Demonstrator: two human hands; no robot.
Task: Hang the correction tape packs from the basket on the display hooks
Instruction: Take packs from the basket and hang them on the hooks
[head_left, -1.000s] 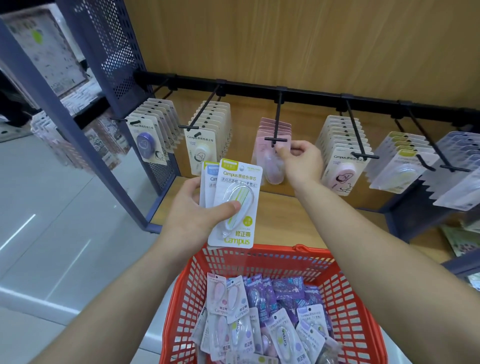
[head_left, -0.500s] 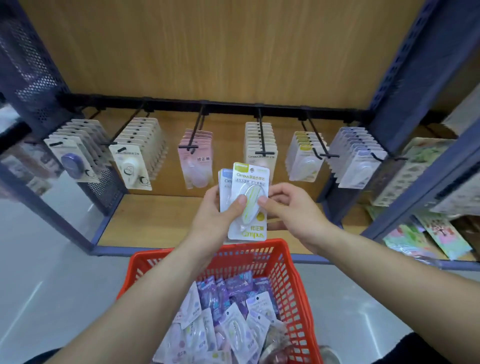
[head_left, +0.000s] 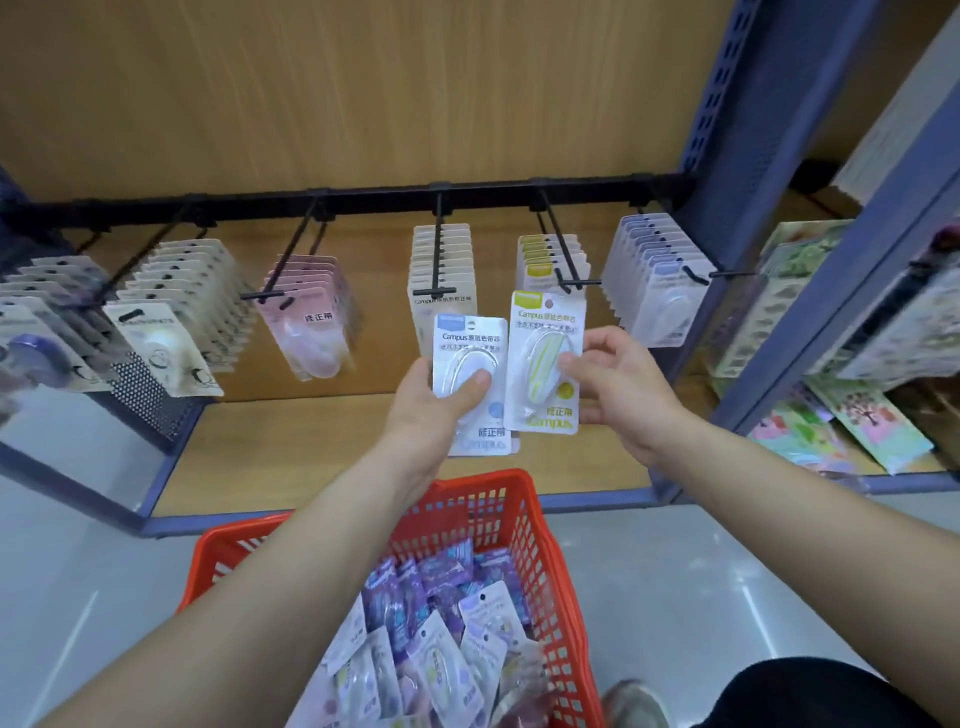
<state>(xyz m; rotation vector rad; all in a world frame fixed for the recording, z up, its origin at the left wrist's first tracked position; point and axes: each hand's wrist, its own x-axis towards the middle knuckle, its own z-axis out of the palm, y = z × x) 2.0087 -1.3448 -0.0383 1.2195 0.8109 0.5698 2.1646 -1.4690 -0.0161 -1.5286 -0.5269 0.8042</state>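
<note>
a: left hand (head_left: 431, 410)?
b: curled round a blue-topped pack (head_left: 470, 358), thumb laid across the clear blister, fingers behind the card. held upright above the far rim of the red basket (head_left: 478, 480). more card edges peeking out behind its lower corner; impossible to count.

a: right hand (head_left: 618, 389)?
b: pinching a green-topped pack (head_left: 545, 364) by its right edge, thumb on the front, fingers behind. also upright, just beside the blue-topped pack. touching or overlapping along the edge, hard to say which.

a: and against the display?
b: both raised in front of the hanging rows. top of the green-topped pack just below the tip of the hook (head_left: 558, 244) carrying the green-topped row (head_left: 540, 260). not yet on it.

a: rest of the rail?
b: black rail (head_left: 363, 200) across the wooden back panel, hooks pointing forward. from the left: blurred cards with a purple dispenser, cream cards, a pink row (head_left: 311, 322), a cream row (head_left: 441, 260) straight behind the blue-topped pack, then the green-topped row, then a pale blue row (head_left: 660, 280) next to the blue upright.

a: basket?
b: low, under both forearms, on the near side of the wooden shelf (head_left: 311, 441). heaped with loose packs (head_left: 436, 649), purple, white and green mixed, lying flat and crosswise.

a: anything else?
b: colourful cards (head_left: 857, 426) in the next bay to the right. bottom right, a shoe tip and a dark trouser leg.
</note>
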